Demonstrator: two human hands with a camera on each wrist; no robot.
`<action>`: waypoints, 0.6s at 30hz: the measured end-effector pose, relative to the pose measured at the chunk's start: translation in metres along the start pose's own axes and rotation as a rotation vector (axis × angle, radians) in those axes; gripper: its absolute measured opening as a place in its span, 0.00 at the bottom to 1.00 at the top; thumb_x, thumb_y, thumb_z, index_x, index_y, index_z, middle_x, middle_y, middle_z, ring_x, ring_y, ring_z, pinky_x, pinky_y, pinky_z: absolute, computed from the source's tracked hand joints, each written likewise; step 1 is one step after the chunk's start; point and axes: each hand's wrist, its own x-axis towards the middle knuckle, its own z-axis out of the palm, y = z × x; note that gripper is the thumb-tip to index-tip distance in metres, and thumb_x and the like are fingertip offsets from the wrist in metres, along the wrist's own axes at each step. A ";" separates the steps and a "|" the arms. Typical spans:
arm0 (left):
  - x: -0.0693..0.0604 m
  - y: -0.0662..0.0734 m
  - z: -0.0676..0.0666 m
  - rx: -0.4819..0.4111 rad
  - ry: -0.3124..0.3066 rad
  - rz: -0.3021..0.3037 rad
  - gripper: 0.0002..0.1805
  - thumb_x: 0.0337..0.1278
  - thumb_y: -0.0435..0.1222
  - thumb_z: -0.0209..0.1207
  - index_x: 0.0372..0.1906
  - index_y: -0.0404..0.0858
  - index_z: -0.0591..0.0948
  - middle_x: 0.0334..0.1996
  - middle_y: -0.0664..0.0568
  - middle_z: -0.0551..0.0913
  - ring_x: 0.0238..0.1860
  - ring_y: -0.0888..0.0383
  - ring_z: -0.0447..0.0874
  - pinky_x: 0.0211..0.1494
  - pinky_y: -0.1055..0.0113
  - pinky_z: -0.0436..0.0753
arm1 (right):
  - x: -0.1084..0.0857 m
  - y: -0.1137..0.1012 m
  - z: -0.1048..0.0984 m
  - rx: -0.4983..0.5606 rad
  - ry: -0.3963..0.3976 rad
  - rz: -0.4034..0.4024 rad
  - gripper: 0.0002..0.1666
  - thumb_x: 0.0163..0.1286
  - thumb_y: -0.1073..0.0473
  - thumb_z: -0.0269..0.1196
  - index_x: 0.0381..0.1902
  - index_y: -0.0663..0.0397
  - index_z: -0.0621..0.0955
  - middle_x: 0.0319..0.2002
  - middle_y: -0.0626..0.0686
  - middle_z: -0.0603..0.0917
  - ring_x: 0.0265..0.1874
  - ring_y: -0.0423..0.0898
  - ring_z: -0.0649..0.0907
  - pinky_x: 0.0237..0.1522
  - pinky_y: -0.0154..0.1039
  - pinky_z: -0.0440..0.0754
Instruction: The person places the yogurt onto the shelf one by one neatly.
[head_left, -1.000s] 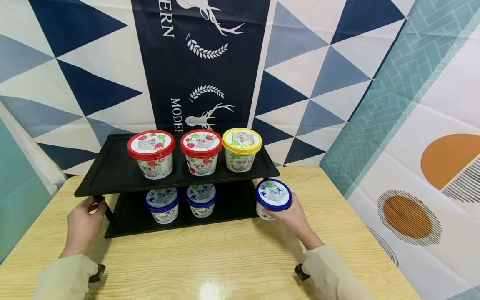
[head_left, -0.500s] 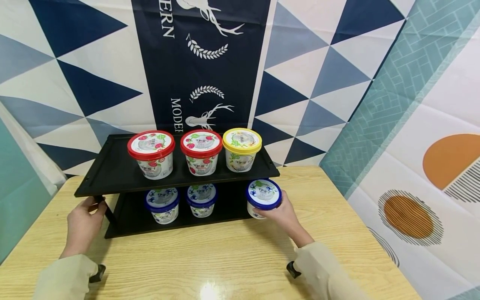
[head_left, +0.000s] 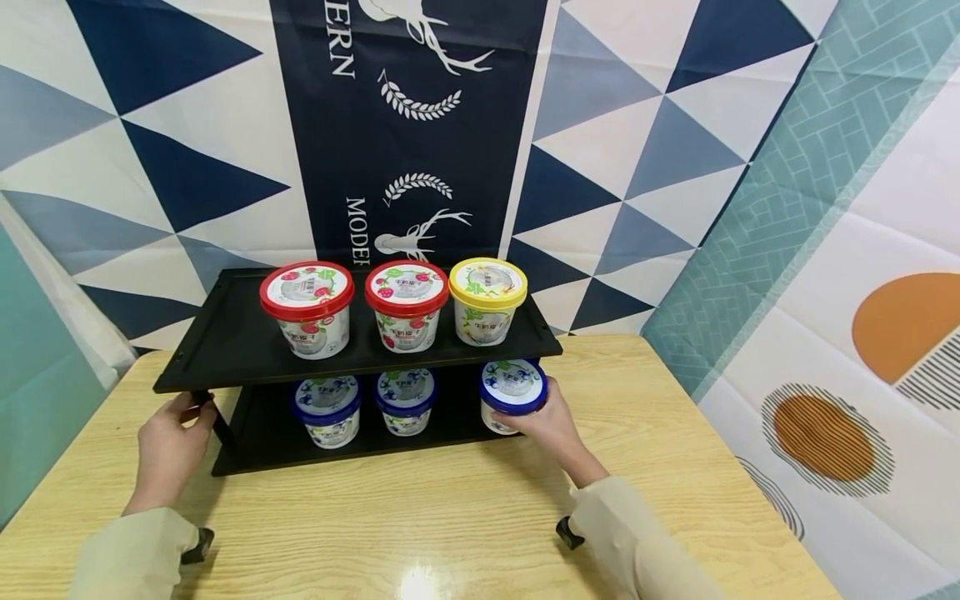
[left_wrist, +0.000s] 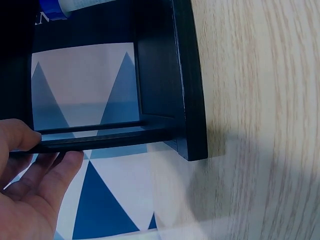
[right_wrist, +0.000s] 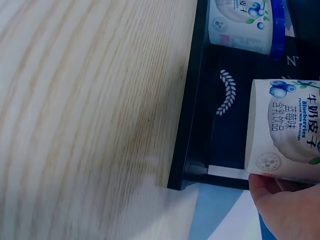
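My left hand pinches the front left post of a black two-tier shelf. In the left wrist view the thumb and fingers lie on opposite sides of that post. My right hand grips a blueberry milk drink cup with a blue lid, upright at the right end of the lower tier. Whether its base touches the board cannot be told. Two more blue-lidded cups, a left one and a middle one, stand on the lower tier.
On the upper tier stand two red-lidded cups, one left and one centre, and a yellow-lidded cup at the right. The shelf stands on a wooden table. Patterned cloth hangs behind.
My right hand has moved left with the blue-lidded cup, from beside the shelf's right end to over the lower tier. My left hand has kept its hold on the post.
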 end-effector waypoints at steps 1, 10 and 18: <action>0.000 0.000 0.000 0.001 0.003 0.002 0.17 0.65 0.35 0.47 0.48 0.27 0.77 0.48 0.28 0.78 0.48 0.35 0.78 0.24 0.81 0.66 | 0.000 0.000 0.001 0.003 0.000 -0.004 0.57 0.41 0.55 0.78 0.65 0.56 0.59 0.60 0.58 0.71 0.60 0.54 0.72 0.62 0.52 0.68; 0.000 -0.001 0.002 -0.001 0.007 0.005 0.17 0.65 0.35 0.47 0.50 0.28 0.77 0.48 0.29 0.78 0.48 0.35 0.78 0.24 0.79 0.67 | 0.005 0.000 0.009 0.010 0.014 -0.030 0.57 0.40 0.55 0.78 0.65 0.57 0.60 0.59 0.58 0.71 0.57 0.53 0.74 0.60 0.50 0.70; 0.000 -0.002 0.002 -0.002 0.010 0.005 0.17 0.65 0.35 0.47 0.50 0.28 0.77 0.48 0.29 0.78 0.48 0.35 0.78 0.24 0.81 0.67 | 0.007 -0.002 0.016 -0.010 0.042 -0.015 0.58 0.39 0.52 0.78 0.64 0.58 0.59 0.59 0.59 0.71 0.58 0.54 0.74 0.60 0.51 0.70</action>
